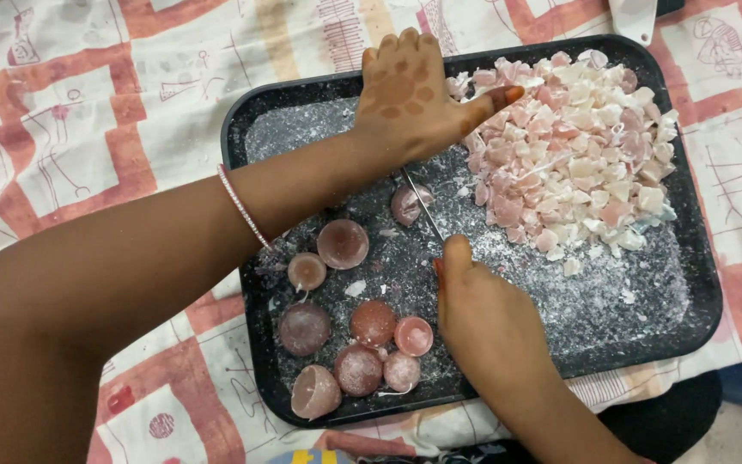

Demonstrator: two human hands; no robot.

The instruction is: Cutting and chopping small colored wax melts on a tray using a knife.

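Note:
My left hand (410,99) reaches across a black tray (697,283) and rests palm down at the left edge of a heap of pink and white wax chips (573,150); whether it grips anything is hidden. My right hand (483,322) comes from the lower edge and holds a thin metal blade (422,202) that runs up toward the left hand. A pinkish wax dome (405,206) lies beside the blade. Several round pink and brown wax half-shells (343,243) sit in the tray's lower left part.
White wax crumbs dust the tray floor (620,301). The tray lies on a cloth with red and white patterns (88,129). A white object (633,17) pokes in at the top edge. A thin bracelet (242,206) circles my left wrist.

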